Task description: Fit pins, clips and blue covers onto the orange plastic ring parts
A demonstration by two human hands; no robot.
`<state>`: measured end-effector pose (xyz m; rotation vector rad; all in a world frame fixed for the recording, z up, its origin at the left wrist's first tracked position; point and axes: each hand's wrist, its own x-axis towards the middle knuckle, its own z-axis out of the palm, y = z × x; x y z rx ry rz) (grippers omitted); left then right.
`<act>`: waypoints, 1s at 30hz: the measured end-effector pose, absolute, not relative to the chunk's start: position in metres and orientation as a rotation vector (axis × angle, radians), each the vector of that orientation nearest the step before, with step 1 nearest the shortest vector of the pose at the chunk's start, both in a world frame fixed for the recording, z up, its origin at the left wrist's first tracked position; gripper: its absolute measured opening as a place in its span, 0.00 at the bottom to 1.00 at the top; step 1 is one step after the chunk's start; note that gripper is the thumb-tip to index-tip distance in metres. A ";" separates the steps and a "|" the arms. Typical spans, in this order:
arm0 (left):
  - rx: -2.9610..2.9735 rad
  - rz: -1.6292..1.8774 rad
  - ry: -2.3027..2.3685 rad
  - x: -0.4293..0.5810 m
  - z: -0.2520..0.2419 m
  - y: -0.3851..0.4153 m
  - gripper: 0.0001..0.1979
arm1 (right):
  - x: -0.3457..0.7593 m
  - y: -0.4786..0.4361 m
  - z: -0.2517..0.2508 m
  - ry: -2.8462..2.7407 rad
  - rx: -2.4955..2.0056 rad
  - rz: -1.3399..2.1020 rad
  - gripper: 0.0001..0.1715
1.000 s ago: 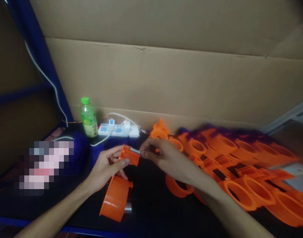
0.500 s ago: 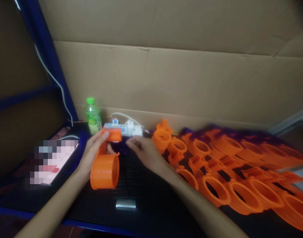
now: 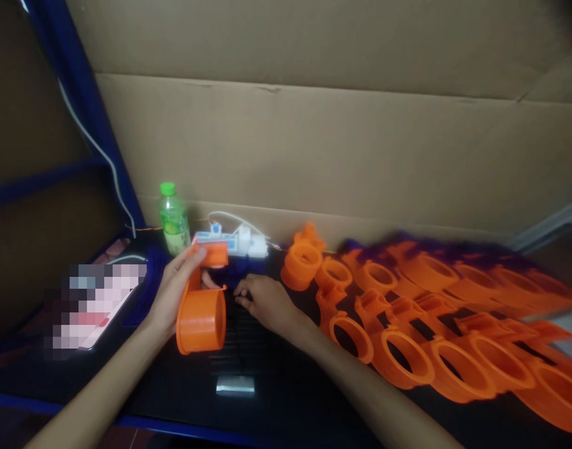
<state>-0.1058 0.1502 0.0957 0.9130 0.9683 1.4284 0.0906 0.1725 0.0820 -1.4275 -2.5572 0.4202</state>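
Observation:
My left hand (image 3: 172, 282) is wrapped round an orange plastic part (image 3: 202, 322) with a wide round cup at its lower end and a smaller block at its top. The part is held upright above the black table. Just right of the cup's rim, my right hand (image 3: 266, 305) has its fingers curled together, apart from the part. Whether something small is pinched in them is hidden. Many similar orange parts (image 3: 404, 358) with ring-shaped ends lie in rows to the right of my right hand.
A green-capped bottle (image 3: 174, 219) and a white power strip (image 3: 248, 244) with cables stand at the back, before a cardboard wall (image 3: 314, 149). On the left lies a phone-like device (image 3: 99, 312), partly blurred out. A blue frame post (image 3: 103, 131) rises at the left.
My right hand has moved down and slightly left, from near the part's top towards the level of the cup's rim. My left hand keeps its hold, with the part shifted only slightly.

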 end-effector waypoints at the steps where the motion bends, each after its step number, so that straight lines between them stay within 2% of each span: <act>1: 0.916 1.426 0.970 -0.106 0.096 0.150 0.20 | 0.092 0.172 0.082 -2.561 -1.449 0.401 0.08; 14: 0.941 1.415 0.953 -0.101 0.098 0.146 0.16 | 0.097 0.169 0.089 -2.570 -1.604 0.267 0.06; 19: 0.940 1.401 0.962 -0.101 0.097 0.147 0.16 | 0.118 0.167 0.109 -2.456 -1.608 0.255 0.08; 25: 1.033 1.259 0.973 -0.092 0.091 0.145 0.19 | 0.139 0.155 0.145 -2.044 -1.164 0.325 0.09; 30: 1.123 1.147 0.900 -0.081 0.085 0.142 0.17 | 0.124 0.149 0.137 -2.098 -1.072 0.221 0.10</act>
